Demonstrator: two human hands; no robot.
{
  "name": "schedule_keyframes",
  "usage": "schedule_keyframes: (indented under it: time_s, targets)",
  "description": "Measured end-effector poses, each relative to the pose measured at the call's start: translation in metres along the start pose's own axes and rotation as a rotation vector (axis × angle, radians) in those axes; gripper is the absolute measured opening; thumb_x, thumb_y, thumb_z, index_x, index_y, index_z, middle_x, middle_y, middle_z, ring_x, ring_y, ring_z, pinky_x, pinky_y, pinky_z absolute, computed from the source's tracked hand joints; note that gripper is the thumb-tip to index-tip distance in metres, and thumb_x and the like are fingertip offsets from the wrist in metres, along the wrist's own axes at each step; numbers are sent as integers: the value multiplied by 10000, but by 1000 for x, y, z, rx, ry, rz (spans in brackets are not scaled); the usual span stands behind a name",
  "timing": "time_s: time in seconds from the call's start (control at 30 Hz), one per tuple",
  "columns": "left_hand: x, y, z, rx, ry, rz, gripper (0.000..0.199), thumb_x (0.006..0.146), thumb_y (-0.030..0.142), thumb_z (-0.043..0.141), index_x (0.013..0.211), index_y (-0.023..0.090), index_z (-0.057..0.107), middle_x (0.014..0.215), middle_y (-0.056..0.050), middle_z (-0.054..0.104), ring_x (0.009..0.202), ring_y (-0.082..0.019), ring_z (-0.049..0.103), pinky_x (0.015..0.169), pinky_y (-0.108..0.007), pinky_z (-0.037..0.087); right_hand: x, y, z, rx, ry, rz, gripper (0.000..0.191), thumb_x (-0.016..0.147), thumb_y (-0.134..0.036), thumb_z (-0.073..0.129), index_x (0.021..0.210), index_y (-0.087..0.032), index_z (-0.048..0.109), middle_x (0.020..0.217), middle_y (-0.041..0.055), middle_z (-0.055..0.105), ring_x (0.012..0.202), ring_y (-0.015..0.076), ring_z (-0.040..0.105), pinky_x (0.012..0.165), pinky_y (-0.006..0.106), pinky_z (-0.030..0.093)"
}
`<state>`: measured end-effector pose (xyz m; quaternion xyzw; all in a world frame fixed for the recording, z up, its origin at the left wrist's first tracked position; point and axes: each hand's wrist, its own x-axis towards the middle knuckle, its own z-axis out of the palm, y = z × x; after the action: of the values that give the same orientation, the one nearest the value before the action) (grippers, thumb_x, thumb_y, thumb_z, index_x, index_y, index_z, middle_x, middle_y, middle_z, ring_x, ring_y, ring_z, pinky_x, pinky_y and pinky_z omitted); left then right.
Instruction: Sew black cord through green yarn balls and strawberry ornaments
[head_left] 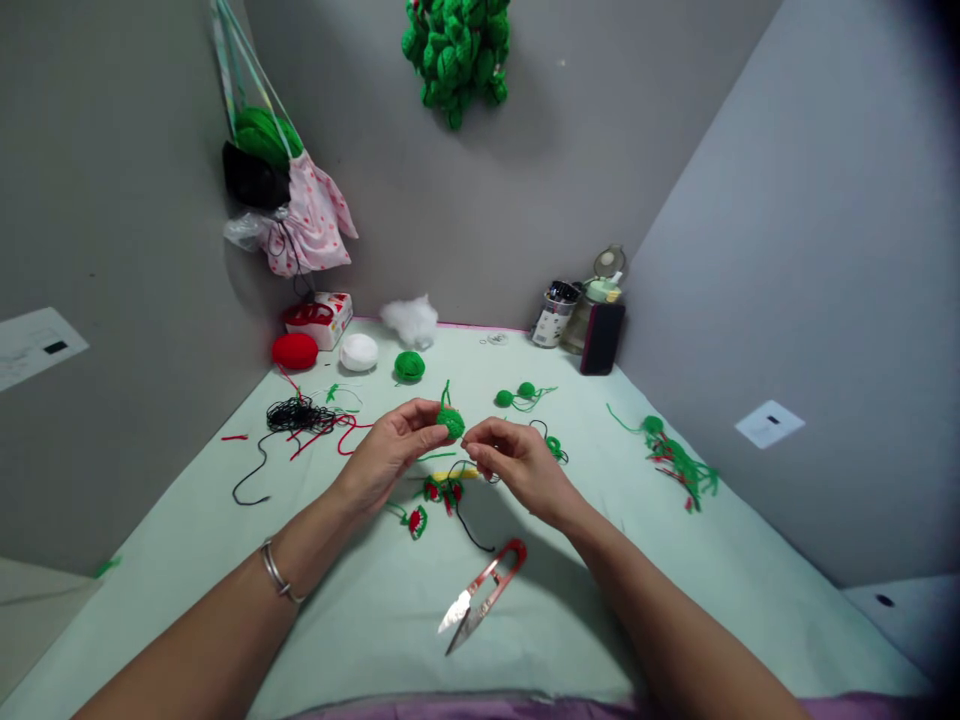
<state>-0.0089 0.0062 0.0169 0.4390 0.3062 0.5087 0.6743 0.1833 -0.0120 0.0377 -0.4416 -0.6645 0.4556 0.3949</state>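
My left hand (397,442) pinches a small green crocheted piece (451,422), from which a green yarn tail sticks up. Just to its right, my right hand (517,460) has thumb and fingertips pressed together close to the piece's edge; what they hold is too small to make out. Beneath the hands lie a yellow-handled tool (456,475), a black cord (471,532) and small red and green crocheted pieces (417,521). Nearer to me rests a pair of red-handled thread snips (484,592), blades spread.
Red (295,351), white (359,352) and green (409,366) yarn balls stand at the back left, near white stuffing (412,320). Tangled black cord (300,414) lies left. A phone (603,340) leans at the back right. Green strands (686,465) lie right.
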Motion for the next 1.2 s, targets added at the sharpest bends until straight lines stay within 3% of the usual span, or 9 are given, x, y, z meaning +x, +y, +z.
schedule_keyframes:
  time_s: [0.17,0.33,0.5,0.6,0.7,0.83,1.2]
  targets:
    - [-2,-2,4,44,-6,25,291,674,244,868,863,175,658,865,-5,688,826,-144,626,877,-323,480,-1,0,5,84,51,36,158,808,-294,674,741,-158,629,569,-38,526,502,90,455,515,243,366]
    - [-5,-1,5,145,-20,96,250,706,233,841,878,194,664,914,-10,685,885,-159,620,892,-320,463,1,3,2,155,28,48,180,794,-328,709,758,-161,652,584,-33,552,526,95,476,554,252,392]
    - [0,-3,-3,279,-63,44,321,717,255,824,1021,213,732,943,-30,691,893,-176,620,882,-332,468,9,19,-1,-77,59,-53,144,814,-305,688,767,-170,700,754,6,622,643,115,523,603,253,410]
    - [4,-12,-10,414,-19,80,252,686,272,832,916,200,755,885,-34,666,804,-177,607,794,-334,482,14,35,0,-286,24,-28,82,830,-211,647,849,-179,719,801,21,693,708,142,599,676,267,458]
    - [9,-23,-15,604,25,121,200,649,249,831,829,194,762,821,-23,610,738,-174,570,719,-329,469,19,48,-1,-433,21,-4,166,841,-146,618,959,-182,730,889,52,746,803,176,671,760,297,503]
    - [11,-31,-18,739,19,104,170,651,238,803,800,188,741,781,-8,578,729,-176,554,699,-319,443,21,53,-6,-460,75,-38,175,870,-140,595,981,-178,725,974,78,756,885,189,695,803,309,528]
    - [12,-39,-20,782,-27,118,164,694,244,786,804,195,675,846,-3,572,745,-164,544,690,-304,435,21,49,-8,-460,68,-33,162,868,-137,610,957,-180,739,921,72,766,834,188,699,786,318,527]
